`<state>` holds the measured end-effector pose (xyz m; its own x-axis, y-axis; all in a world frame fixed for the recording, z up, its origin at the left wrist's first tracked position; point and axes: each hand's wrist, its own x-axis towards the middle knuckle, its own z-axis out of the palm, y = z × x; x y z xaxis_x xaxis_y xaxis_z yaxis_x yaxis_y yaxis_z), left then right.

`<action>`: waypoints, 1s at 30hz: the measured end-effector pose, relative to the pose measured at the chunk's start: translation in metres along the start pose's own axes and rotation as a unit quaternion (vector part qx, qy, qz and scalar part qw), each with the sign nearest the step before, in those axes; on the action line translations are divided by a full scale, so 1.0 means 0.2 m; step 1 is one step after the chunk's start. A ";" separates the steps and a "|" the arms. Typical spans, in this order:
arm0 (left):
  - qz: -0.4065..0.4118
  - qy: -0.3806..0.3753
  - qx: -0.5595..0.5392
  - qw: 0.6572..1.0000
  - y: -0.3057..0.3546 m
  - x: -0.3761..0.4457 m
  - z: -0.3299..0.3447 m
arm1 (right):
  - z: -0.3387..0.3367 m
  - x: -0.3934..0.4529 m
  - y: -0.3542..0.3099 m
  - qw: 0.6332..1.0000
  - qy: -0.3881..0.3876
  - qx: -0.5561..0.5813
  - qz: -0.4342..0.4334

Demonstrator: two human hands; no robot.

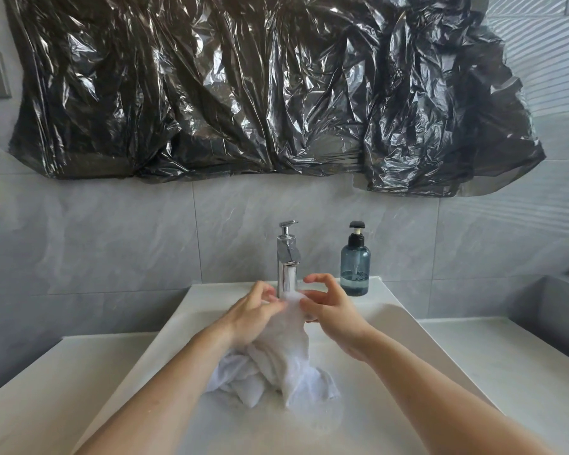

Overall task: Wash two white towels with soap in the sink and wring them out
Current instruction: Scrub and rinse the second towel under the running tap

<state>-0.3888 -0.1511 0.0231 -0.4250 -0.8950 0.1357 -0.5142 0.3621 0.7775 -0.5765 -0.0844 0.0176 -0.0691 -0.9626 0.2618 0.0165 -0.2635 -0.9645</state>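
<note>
A wet white towel [278, 362] hangs bunched and twisted under the tap [288, 257], its lower folds heaped in the sink [184, 326]. The left hand [253, 311] and right hand [330, 311] pinch its top with curled fingers.

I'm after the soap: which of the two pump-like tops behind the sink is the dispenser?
The blue-tinted bottle with the black pump, right of the chrome faucet; the faucet's lever only resembles a pump.
</note>
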 end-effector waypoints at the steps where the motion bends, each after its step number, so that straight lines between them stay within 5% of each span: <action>1: 0.019 -0.038 -0.037 0.998 0.00 0.00 0.01 | 0.00 0.00 0.00 1.000 0.000 0.001 -0.001; 4: 0.073 -0.041 -0.018 0.996 0.02 -0.01 0.05 | -0.01 0.01 0.02 1.000 0.025 -0.010 -0.010; 11: 0.164 0.171 0.040 0.971 0.02 0.03 0.02 | -0.03 -0.01 0.02 0.988 0.026 -0.145 0.047; 16: 0.158 0.254 0.006 0.954 0.02 0.04 0.00 | 0.00 -0.07 0.07 0.883 -0.166 -0.417 0.135; 20: 0.154 0.294 -0.020 0.943 0.03 0.04 -0.01 | 0.03 -0.09 0.08 0.850 -0.198 -0.471 0.127; 26: 0.123 0.306 -0.047 0.943 0.04 0.03 -0.02 | 0.02 -0.05 0.10 0.852 -0.151 -0.495 0.075; 30: 0.102 0.319 -0.040 0.941 0.04 0.03 -0.02 | 0.01 -0.01 0.04 0.932 -0.027 -0.353 0.079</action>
<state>-0.3920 -0.1551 0.0321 0.0392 -0.7923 0.6088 -0.4012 0.5456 0.7358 -0.5740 -0.0842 0.0084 -0.0715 -0.9926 0.0982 -0.6398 -0.0299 -0.7679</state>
